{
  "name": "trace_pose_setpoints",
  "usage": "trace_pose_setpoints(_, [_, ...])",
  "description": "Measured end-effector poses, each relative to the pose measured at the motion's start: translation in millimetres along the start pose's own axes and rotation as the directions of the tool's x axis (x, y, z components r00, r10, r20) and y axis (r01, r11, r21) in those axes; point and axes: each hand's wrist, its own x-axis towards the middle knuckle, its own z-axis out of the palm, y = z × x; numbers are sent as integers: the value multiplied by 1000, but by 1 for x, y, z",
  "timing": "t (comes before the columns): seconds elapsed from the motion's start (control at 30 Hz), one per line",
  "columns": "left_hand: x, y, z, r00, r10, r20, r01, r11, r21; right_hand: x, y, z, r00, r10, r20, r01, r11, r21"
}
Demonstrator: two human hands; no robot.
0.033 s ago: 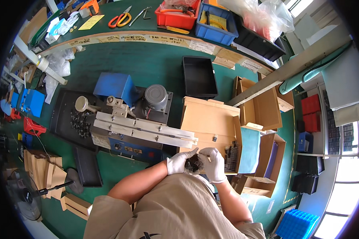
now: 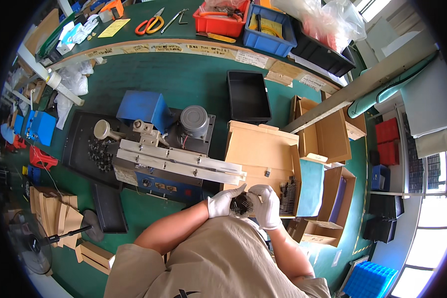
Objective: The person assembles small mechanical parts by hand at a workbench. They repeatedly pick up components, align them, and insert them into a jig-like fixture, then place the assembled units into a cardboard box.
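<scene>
Black pronged parts clasped in left hand; right hand curled, grip unclear; cardboard tray edge close, middle mostly bare.

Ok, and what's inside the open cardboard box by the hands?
The cardboard box holds black parts with metal legs bunched at its right, plus one loose part. Whatever lies under the hands is hidden.

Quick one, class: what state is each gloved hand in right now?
Left hand: partly closed, holding a bunch of small black parts.
Right hand: fingers curled at the same bunch; whether it grips any cannot be told.
</scene>
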Motion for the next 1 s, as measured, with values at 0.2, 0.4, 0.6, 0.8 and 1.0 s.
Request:
trace_pose_setpoints(0.2, [-3,-3,-2,997,79,-5,-79,993,87,1,-19,-13,964,-196,179,201,980,-11])
trace_pose_setpoints(0.4, [-11,-1,17,996,76,-51,-56,948,313,6,-7,-22,793,486,368,-595,750,289])
trace_pose_setpoints(0.6, [-11,0,9,994,46,-98,-3,915,403,10,11,-17,762,379,525,-521,841,148])
trace_pose_setpoints(0.8, [-10,-1,8,992,74,-106,-41,958,284,5,12,-12,829,397,394,-529,783,326])
trace_pose_setpoints(1.0, [-23,2,23,989,88,-122,-48,953,300,24,3,-1,981,156,112,-187,908,374])
